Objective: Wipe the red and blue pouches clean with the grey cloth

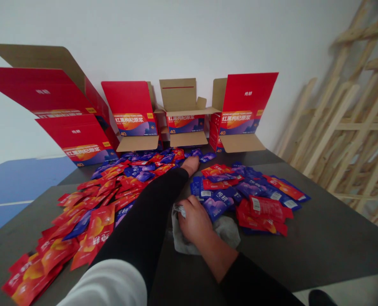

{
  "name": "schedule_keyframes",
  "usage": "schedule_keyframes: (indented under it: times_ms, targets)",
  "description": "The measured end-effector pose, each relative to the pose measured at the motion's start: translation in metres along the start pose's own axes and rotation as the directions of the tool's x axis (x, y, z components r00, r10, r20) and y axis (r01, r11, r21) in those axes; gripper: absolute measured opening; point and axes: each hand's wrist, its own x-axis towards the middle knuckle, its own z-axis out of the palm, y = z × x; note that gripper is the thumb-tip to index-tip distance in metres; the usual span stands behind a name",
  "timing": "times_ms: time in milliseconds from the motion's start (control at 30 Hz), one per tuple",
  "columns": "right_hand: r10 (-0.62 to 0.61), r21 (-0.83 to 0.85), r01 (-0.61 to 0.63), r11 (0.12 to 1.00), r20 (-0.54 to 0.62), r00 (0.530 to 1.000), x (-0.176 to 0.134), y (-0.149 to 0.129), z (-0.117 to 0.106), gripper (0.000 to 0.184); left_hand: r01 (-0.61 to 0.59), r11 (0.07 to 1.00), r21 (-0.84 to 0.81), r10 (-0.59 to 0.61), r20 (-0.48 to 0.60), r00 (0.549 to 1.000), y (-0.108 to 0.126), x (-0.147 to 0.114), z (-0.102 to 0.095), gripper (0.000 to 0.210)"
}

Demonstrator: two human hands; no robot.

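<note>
From where I stand, the right hand (195, 219) is bunched around a grey cloth (189, 246), pressing it to the dark tabletop (329, 238), with a fold poking up by the thumb and the rest spread beneath the wrist. The left hand (191, 165) reaches much farther out, down among the pouches at the far end; its fingertips are hidden from me, so I can't tell whether they grip anything. Both arms wear black sleeves, the left one topped by a white sleeve (112, 284).

Just ahead of the cloth lies the right-hand pile of pouches (220, 204), red and blue foil jumbled together. I can read 纯耕 in white on a blue one, and several show barcode panels, including a red pouch (265, 207) lying face down. Left of the black sleeve sprawls a larger heap of pouches (101, 229), mostly red with orange fruit pictures, 纯耕 on these too, with more blue toward the back.

Behind them stand the cartons, red above and blue below: two stacked at the left, the lower carton (83, 144) reading 红黑枸杞原浆, then a second-from-left carton (133, 121), a middle carton (186, 124) and a right carton (240, 121), flaps open. Their fronts carry the same name and a "40"; 纯耕 marks the right one's raised red panel. Beyond is a pale wall (189, 38), with wooden slats (351, 127) leaning at the right.
</note>
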Motion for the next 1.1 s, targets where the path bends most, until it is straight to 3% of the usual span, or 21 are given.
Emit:
schedule_keyframes:
  times_ms: [233,367,467,600,767,867,1000,1100]
  targets:
    - [0.011,-0.008,-0.011,1.000,0.005,1.000,0.000,-0.001,-0.003,0.023,-0.037,0.998,-0.053,0.032,-0.093,0.995,0.000,-0.014,-0.007,0.035]
    - [-0.009,-0.004,0.009,1.000,-0.010,1.000,0.000,0.000,-0.002,0.025,-0.053,0.994,-0.091,0.033,-0.209,0.977,0.003,-0.028,-0.022,0.038]
    - [-0.024,0.002,0.024,1.000,-0.011,1.000,0.001,0.000,-0.001,0.025,-0.144,0.986,-0.078,0.115,-0.295,0.948,0.004,-0.041,-0.036,0.032]
    - [-0.006,0.002,0.006,1.000,-0.006,1.000,0.002,0.001,-0.002,0.023,-0.291,0.955,0.051,0.294,-0.239,0.925,0.000,-0.058,-0.051,0.031]
    - [-0.003,0.011,0.003,1.000,-0.002,1.000,0.004,0.001,-0.003,0.023,-0.301,0.952,0.056,0.306,-0.223,0.926,-0.008,-0.076,-0.064,0.024]
    - [-0.029,0.014,0.030,0.999,-0.033,0.999,0.004,0.002,-0.003,0.023,-0.287,0.958,-0.026,0.267,-0.290,0.919,-0.010,-0.092,-0.075,0.022]
    - [-0.043,0.028,0.045,0.999,-0.050,0.998,0.006,0.007,0.001,0.024,-0.221,0.942,-0.251,0.072,-0.493,0.867,-0.009,-0.119,-0.090,0.012]
    - [-0.052,0.045,0.055,0.997,-0.062,0.997,0.008,0.010,0.003,0.024,-0.266,0.781,-0.565,-0.126,-0.560,0.819,-0.011,-0.145,-0.097,0.011]
